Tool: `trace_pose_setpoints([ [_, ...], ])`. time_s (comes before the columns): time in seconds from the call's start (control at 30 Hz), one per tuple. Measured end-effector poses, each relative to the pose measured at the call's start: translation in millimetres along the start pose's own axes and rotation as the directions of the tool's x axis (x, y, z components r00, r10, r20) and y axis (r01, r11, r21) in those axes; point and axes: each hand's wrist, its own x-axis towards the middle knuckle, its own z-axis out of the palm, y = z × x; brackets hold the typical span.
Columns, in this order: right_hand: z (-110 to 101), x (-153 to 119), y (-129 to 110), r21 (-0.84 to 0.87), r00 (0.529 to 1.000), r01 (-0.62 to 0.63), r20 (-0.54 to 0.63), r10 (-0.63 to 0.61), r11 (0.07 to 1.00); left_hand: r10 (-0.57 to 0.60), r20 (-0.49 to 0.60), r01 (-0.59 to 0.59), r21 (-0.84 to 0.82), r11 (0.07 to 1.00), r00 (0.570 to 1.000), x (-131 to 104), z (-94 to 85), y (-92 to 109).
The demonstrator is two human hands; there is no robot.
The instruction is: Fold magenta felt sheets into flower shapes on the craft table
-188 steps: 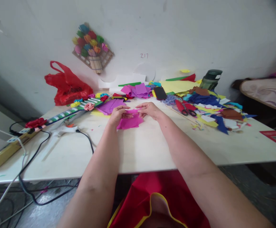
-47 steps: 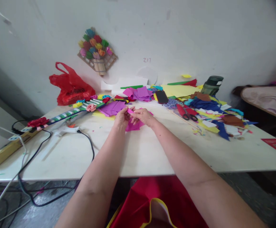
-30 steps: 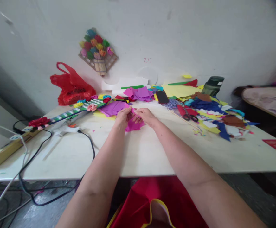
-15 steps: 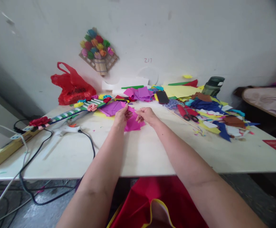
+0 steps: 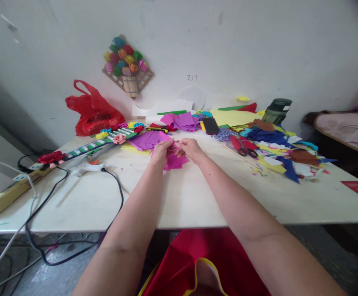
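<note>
Over the middle of the table, my left hand (image 5: pixel 162 150) pinches a piece of bright pink paper (image 5: pixel 164 135), one corner of which sticks up past the fingertips. My right hand (image 5: pixel 190 149) has its thumb and forefinger closed on the same paper, close against the left fingertips. Fingers cover most of the held piece. More pink paper (image 5: pixel 175 163) shows just below the hands; whether it is part of the held piece I cannot tell. Purple paper sheets (image 5: pixel 144 140) lie left of my left hand, on a yellow sheet (image 5: pixel 132 150).
At left are a white glue gun (image 5: pixel 88 167) with a black cord, a power strip (image 5: pixel 6 193) and a flower-trimmed green strip (image 5: pixel 101 144). Scissors (image 5: pixel 246 152), a phone (image 5: pixel 211 126) and paper scraps (image 5: pixel 277 144) lie right. A red bag (image 5: pixel 94 111) and a bottle (image 5: pixel 277 111) stand behind.
My left hand has shifted slightly right, so both hands' fingertips now meet at the pink paper. Its upright corner shows differently between the fingers. The things on the table stay put.
</note>
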Motion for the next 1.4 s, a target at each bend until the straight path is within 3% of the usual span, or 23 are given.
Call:
trace_pose_setpoints([
  [0.27,0.5,1.0,1.3,-0.036,1.0,0.001,0.02,0.0,0.999,0.016,-0.126,-0.028,-0.097,0.995,0.992,7.1,-7.0,3.3],
  [0.57,1.6,-1.3,1.2,-0.038,0.997,-0.005,0.076,0.008,0.999,-0.018,-0.349,-0.056,-0.202,0.978,0.937,12.1,-12.4,10.8],
  [0.67,0.4,-1.3,0.4,-0.017,0.999,-0.005,0.038,0.005,1.0,-0.009,-0.306,-0.046,-0.172,0.984,0.952,10.3,-9.8,10.5],
  [0.83,0.1,-3.9,-3.6,-0.008,1.0,-0.017,-0.009,0.017,1.0,-0.061,-0.034,0.061,-0.023,0.998,0.998,4.9,-2.1,2.9],
  [0.9,0.9,-4.7,-3.8,-0.023,0.999,-0.037,0.007,0.037,0.999,-0.049,0.007,0.049,-0.008,0.999,0.999,3.9,-1.5,0.7],
  [1.13,-1.3,1.9,1.6,-0.056,0.998,-0.033,-0.06,0.03,0.998,-0.031,-0.069,0.031,-0.005,1.0,0.997,8.8,-7.5,1.7],
  [1.23,-10.1,6.1,-1.3,-0.022,0.984,-0.011,-0.179,0.007,1.0,0.008,-0.106,-0.008,-0.001,1.0,0.994,10.9,-10.8,3.5],
  [1.4,-36.3,12.5,-3.5,0.053,0.922,0.021,-0.388,0.001,0.998,0.066,-0.189,-0.066,0.005,0.998,0.98,12.1,-15.9,6.3],
])
